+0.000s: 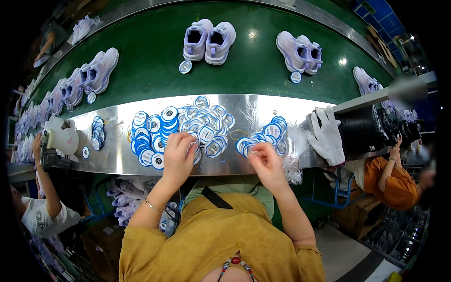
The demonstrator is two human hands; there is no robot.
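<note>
Round blue-rimmed white tags (206, 123) lie in a heap on the metal ledge before me, beside overlapping stacks of more tags (141, 134). At the heap's near edge my left hand (178, 155) is closed, thumb and fingers bent toward each other by a tag. Whatever sits between its fingertips is too small to make out. Over a smaller group of tags (273, 130) to the right, my right hand (268, 165) pinches thumb and forefinger together. Its fingertips meet near a tag's edge, and I cannot see clearly what they hold.
Beyond the ledge, a green conveyor belt (155, 66) carries white-lilac sneakers (209, 42), several with a round tag beside them. Thin clear plastic fasteners (295, 145) and a white glove (326, 136) lie at right. A tape dispenser (61, 141) stands left. People work on both sides.
</note>
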